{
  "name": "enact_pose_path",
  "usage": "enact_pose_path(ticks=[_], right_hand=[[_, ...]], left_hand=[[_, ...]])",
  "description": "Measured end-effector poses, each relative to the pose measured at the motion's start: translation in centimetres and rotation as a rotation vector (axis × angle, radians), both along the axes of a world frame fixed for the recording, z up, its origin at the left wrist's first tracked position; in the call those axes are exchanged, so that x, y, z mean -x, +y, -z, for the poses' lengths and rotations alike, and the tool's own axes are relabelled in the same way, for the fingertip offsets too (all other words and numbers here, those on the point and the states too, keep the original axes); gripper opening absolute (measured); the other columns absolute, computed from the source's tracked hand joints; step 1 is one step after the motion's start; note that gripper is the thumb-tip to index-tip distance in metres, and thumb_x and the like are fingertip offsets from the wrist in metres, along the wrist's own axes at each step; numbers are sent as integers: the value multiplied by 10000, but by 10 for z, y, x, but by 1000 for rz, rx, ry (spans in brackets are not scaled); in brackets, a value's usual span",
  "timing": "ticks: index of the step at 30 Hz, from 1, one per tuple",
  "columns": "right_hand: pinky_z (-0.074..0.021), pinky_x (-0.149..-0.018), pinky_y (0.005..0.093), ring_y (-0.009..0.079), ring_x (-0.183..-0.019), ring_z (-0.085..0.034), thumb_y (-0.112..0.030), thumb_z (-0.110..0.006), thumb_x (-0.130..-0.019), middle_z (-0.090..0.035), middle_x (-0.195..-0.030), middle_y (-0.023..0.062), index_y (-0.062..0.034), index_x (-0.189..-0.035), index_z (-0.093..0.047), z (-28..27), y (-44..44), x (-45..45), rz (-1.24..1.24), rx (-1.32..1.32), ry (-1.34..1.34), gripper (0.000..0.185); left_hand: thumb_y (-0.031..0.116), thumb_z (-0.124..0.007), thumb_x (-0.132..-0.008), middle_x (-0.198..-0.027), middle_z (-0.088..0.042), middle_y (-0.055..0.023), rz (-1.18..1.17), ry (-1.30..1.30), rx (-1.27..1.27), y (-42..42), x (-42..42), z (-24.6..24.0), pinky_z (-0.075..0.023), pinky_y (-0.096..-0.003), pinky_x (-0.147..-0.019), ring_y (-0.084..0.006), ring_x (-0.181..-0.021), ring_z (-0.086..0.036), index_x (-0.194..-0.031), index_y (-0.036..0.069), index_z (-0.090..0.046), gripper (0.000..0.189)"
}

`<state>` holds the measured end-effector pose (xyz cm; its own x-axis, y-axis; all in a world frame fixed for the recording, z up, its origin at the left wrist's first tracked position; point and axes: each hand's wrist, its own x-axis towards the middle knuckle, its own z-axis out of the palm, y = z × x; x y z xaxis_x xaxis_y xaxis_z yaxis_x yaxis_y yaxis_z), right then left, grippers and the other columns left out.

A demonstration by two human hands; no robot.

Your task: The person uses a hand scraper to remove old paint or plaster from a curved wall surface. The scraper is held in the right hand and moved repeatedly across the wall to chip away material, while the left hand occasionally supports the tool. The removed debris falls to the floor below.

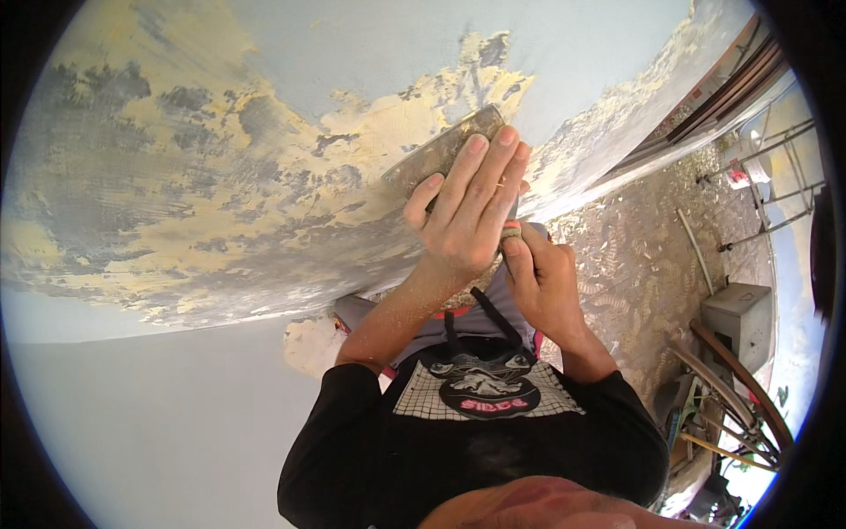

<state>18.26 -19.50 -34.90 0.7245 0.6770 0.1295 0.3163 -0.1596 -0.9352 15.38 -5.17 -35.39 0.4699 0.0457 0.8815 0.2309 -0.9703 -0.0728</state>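
Observation:
A wide, flat metal scraper (439, 147) lies slanted against the wall, its blade smeared with plaster dust. My left hand (466, 205) bears on the blade, fingers laid along it and the thumb mostly hidden. Just below and to the right, my right hand (545, 278) grips the handle (511, 231), which shows a red-orange band. The far corner of the blade touches a rough strip of patched wall (370, 125) where yellowish and grey plaster shows through light blue-grey paint. Dust coats both hands and forearms.
A plain pale wall (178, 410) meets the patched one at lower left. Plaster flakes litter the floor (615, 264). On the right are metal scaffold frames (786, 178), a white bucket (750, 162), a grey box (740, 321) and a jumble of wooden pieces (733, 383).

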Motion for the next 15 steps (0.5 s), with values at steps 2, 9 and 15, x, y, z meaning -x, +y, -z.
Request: enact_pose_path(ticks=[2,9,15], right_hand=[[-419,-518,425,384,-546,-583,-131,-582,-1045,-563,-673,243,11,-1027,-661,2,-2,2,15,-14,-4,163],[-428,-521,430,379,-546,-593,-127,-594,-1038,-576,-668,240,9,-1026,-663,-12,-5,-3,-10,6,-12,153],[-433,-519,432,409,-564,-606,-145,-611,-1026,-570,-654,237,1,-1004,-652,2,-5,14,2,-44,-12,153]], left_hand=[[464,-197,-1155,-1261,-768,-3,14,-9,12,-2,2,11,-288,-347,-1101,-161,-1269,-641,-1203,127,-787,681],[381,-388,-1126,-1301,-749,40,15,-58,81,-10,-1,7,-265,-342,-1125,-126,-1273,-638,-1208,177,-784,453],[370,-440,-1122,-1304,-746,62,31,32,30,-2,12,-2,-243,-339,-1153,-111,-1279,-632,-1220,201,-781,393]])
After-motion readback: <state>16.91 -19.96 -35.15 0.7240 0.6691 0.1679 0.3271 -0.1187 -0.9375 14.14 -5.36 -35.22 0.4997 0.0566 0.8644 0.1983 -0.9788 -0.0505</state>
